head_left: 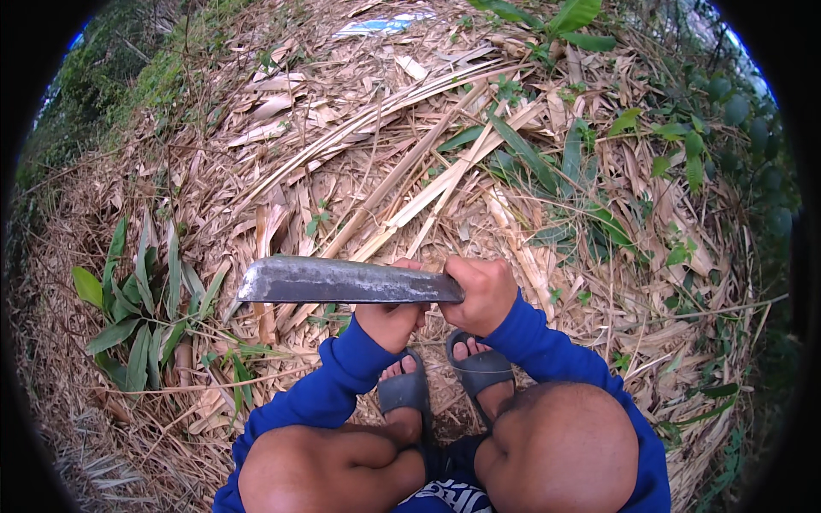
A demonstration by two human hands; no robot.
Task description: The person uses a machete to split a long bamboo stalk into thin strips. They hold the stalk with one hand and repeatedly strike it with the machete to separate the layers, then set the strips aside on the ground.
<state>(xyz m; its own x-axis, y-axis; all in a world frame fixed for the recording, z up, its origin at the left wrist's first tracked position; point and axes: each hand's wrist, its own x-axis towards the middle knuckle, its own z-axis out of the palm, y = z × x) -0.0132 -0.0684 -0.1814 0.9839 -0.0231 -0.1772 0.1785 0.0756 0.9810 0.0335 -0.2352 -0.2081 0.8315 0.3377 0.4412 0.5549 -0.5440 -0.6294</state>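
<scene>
A machete (pixel 342 280) with a broad, worn grey blade lies level in front of me, its blunt tip pointing left. My right hand (pixel 481 293) is closed around its handle end, which the fingers cover. My left hand (pixel 391 323) is just left of the right one, partly behind and below the blade. Its fingers look curled, but the blade hides most of them and whatever they hold. Both wrists come out of blue sleeves, above my bent knees.
Dry leaves and husks (pixel 282 171) litter the ground. Long pale split stalks (pixel 428 192) slant across the litter ahead. A leafy green plant (pixel 141 316) stands at left, and green blades (pixel 530 154) grow at right. My feet in grey sandals (pixel 404 392) are below the hands.
</scene>
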